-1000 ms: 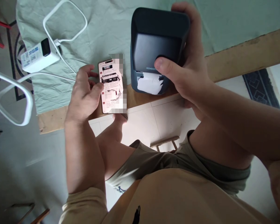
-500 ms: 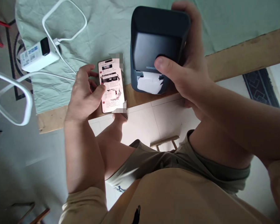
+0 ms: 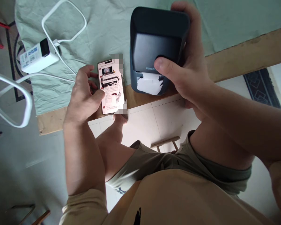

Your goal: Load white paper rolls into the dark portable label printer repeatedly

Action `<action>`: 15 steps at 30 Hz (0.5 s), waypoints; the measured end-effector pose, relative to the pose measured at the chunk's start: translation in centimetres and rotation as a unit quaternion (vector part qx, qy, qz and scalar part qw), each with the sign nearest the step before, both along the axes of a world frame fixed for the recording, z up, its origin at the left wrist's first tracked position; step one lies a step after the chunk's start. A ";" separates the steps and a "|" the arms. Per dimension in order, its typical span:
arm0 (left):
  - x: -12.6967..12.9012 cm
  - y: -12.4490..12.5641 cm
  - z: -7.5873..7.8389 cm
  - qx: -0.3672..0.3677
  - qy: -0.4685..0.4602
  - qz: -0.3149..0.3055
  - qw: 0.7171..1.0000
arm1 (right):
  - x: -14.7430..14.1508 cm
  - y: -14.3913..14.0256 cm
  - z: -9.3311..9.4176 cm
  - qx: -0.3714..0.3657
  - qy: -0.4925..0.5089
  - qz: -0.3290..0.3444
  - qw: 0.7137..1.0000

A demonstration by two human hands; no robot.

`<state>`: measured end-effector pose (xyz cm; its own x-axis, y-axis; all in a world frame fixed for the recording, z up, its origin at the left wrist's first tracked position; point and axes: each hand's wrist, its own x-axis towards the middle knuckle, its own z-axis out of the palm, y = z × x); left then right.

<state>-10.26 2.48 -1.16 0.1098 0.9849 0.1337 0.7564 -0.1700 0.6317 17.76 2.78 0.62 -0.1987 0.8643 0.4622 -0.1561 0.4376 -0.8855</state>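
Note:
My right hand (image 3: 189,59) is closed around the side of a dark label printer (image 3: 156,50), its thumb pressed on the top near the NIIMBOT lettering. A torn-looking white label (image 3: 150,84) shows at the printer's near end. To the left, a smartphone (image 3: 110,90) lies at the table's near edge with its screen lit, showing pictures and lines of text; blurred squares hide parts of it. Beside it is my left hand (image 3: 84,93), fingers bent and apart along the phone's left side. Its thumb touches the left edge of the screen.
A white power bank (image 3: 38,57) with a dark display rests on the green cloth (image 3: 107,28). From it a white cable (image 3: 44,22) loops across the cloth and past the left edge. The table's wooden edge (image 3: 50,120) runs in front of my legs. Below stands a wooden stool (image 3: 165,142).
The phone's screen content has changed, with a picture near the top now showing larger. My left thumb has shifted slightly down the screen's edge. My right hand and the printer are nearly unmoved.

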 end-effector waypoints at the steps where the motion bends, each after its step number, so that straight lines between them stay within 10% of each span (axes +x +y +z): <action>1: 0.1 0.0 0.1 -0.002 -0.003 0.002 1.000 | 0.0 0.0 0.0 -0.001 -0.001 -0.003 1.000; 15: 0.2 -0.3 0.5 -0.018 -0.019 0.012 1.000 | 0.0 0.2 0.0 -0.002 0.005 -0.002 1.000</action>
